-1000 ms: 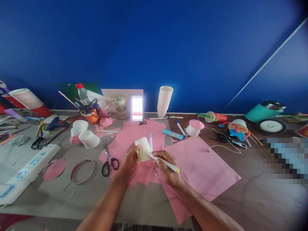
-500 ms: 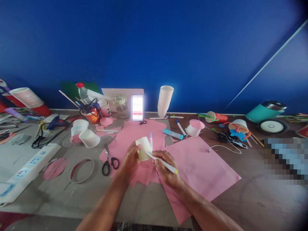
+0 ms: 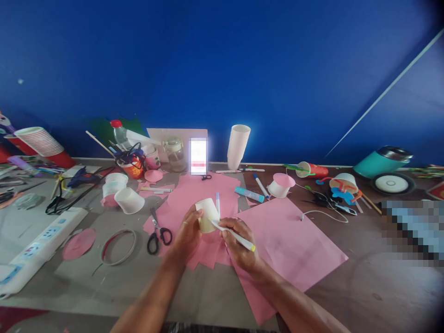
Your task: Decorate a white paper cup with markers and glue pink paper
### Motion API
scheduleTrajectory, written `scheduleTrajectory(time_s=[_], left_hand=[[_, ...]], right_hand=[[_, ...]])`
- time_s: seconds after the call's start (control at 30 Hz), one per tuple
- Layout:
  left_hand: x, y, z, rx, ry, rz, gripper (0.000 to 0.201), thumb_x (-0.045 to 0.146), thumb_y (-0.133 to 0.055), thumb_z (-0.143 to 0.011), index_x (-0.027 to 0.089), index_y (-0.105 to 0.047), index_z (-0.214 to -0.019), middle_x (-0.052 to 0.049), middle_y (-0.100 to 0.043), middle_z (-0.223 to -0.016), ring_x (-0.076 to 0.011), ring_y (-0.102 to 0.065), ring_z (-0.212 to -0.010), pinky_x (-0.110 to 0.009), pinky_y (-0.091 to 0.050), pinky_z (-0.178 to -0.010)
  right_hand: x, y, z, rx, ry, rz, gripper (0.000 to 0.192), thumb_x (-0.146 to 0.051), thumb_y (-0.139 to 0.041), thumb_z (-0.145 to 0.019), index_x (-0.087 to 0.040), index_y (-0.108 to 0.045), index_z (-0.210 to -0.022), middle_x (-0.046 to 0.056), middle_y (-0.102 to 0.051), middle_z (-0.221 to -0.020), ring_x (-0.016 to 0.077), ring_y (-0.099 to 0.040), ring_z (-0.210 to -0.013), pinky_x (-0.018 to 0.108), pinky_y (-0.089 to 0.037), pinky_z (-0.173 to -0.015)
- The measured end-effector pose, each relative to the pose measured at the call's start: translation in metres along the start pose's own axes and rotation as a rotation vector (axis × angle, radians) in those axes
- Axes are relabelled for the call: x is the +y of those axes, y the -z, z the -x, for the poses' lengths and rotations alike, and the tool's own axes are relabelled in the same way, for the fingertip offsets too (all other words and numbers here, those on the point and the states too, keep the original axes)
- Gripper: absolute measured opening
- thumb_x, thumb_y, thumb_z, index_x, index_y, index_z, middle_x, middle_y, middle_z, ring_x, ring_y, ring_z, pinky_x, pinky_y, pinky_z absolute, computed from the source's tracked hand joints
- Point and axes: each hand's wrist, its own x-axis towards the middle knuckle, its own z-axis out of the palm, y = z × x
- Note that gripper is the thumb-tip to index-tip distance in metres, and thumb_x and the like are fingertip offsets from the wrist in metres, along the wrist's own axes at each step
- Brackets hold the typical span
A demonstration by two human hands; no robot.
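Note:
My left hand [image 3: 189, 230] is closed around the left side of a white paper cup [image 3: 207, 210], with the thumb on its near wall. Pale yellow colouring shows on the cup's lower part. In my right hand [image 3: 241, 243] is a white marker [image 3: 239, 238] with a yellow end, gripped like a pen. Its tip meets the cup's right side near the lower edge. Beneath both hands lie pink paper pieces [image 3: 183, 194], and a larger pink sheet [image 3: 291, 240] spreads to the right. Black-handled scissors [image 3: 159, 236] rest left of my left hand.
On the left are a power strip [image 3: 45, 245], a tape roll [image 3: 119, 247] and a white cup lying on its side [image 3: 129, 200]. A lit phone [image 3: 198, 156] and a stack of paper cups [image 3: 238, 147] stand at the back. A glue stick [image 3: 249, 194] lies right of centre.
Both hands keep almost the same pose, and the marker stays at the cup with only a very slight shift. The surrounding things have not moved.

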Motion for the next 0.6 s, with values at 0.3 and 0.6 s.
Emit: scheduleTrajectory(time_s=[0.3,0.6], left_hand=[[0.0018,-0.0021,-0.0006,0.012,-0.002,-0.004,0.017,0.03,-0.069,-0.074,0.017,-0.065,-0.084,-0.002,-0.063,-0.072,-0.0196,-0.061,-0.075,-0.027,-0.044,-0.062],[0.0054,-0.0066,0.0021,-0.045,0.028,0.115,0.021,0.03,-0.075,-0.071,0.016,-0.062,-0.079,0.002,-0.059,-0.069,-0.012,-0.055,-0.063,-0.024,-0.041,-0.057]], right_hand=[[0.0026,0.0021,0.0012,-0.014,-0.04,-0.014,0.014,-0.025,-0.053,-0.089,-0.022,-0.066,-0.092,0.003,-0.07,-0.079,0.0134,-0.061,-0.058,0.026,-0.05,-0.054],[0.0054,0.0033,-0.0008,0.034,-0.151,-0.111,0.014,-0.031,-0.054,-0.089,-0.021,-0.065,-0.091,0.0,-0.063,-0.066,0.0138,-0.057,-0.055,0.026,-0.047,-0.053]])
